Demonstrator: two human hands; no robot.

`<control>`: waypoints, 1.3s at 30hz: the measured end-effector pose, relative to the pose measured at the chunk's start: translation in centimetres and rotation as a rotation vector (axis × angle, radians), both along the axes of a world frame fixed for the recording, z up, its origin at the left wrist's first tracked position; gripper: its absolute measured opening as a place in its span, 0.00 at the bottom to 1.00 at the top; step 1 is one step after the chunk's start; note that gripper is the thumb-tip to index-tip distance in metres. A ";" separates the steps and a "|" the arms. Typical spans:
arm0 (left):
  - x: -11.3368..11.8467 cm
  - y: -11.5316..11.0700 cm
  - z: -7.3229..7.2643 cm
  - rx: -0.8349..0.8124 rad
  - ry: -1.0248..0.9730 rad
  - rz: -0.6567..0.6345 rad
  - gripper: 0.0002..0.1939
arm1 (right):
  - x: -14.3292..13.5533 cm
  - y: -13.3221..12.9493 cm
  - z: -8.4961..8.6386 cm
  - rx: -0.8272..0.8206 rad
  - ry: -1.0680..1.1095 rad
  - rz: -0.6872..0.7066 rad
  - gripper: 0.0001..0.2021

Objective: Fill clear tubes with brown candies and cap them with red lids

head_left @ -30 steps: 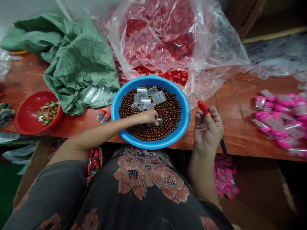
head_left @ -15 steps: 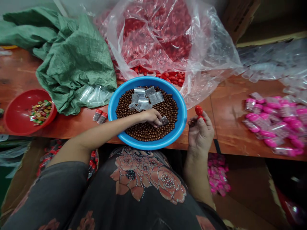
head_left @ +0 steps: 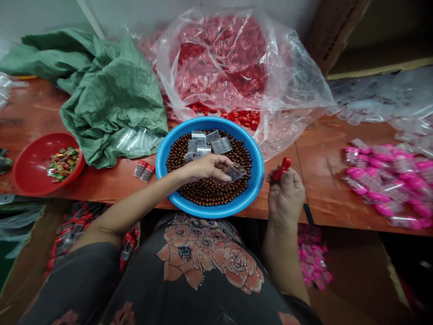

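Observation:
My left hand is over the blue basin, closed on a small clear plastic container. Small round brown balls fill the basin, and several more clear containers lie on top of them. To the right of the basin, my right hand pinches a red plastic cap between thumb and fingers. Left of the basin, two filled containers with red caps lie on the table.
Behind the basin sits a large clear bag of red caps. A green woven sack and a red bowl of wrapped sweets are at left. Pink-capped containers pile up at right. Boxes of capped containers stand below the table edge.
My left hand has lifted the clear container up from among the brown balls and tilted it. The red cap in my right hand has turned. The whole view has shifted slightly.

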State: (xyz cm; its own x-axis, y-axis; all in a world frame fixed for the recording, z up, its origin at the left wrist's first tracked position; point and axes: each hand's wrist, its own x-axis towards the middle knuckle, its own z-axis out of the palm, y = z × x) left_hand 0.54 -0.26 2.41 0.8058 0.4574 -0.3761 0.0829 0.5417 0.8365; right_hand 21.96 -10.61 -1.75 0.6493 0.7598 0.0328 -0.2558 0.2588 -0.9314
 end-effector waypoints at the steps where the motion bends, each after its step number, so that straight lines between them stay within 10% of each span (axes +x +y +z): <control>1: -0.4 -0.2 0.4 0.031 0.015 0.038 0.15 | -0.2 0.2 0.2 0.006 -0.007 0.026 0.14; 14: -3.7 -2.8 1.6 0.091 0.000 0.277 0.20 | -4.8 3.1 4.2 -0.045 -0.048 0.444 0.24; 29: -5.0 -4.4 0.7 -0.036 -0.037 0.394 0.22 | -7.4 3.2 4.5 -0.032 0.044 0.414 0.24; 39: -5.8 -4.5 -0.1 0.268 -0.034 0.464 0.23 | -7.4 2.9 3.9 -0.107 -0.337 0.511 0.08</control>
State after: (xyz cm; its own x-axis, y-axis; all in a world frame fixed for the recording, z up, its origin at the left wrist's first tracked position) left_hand -5.24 -4.75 2.27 0.5058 0.8449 -0.1741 -0.1442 0.2818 0.9486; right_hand 14.53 -7.72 2.14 0.1698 0.9823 0.0789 -0.0104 0.0818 -0.9966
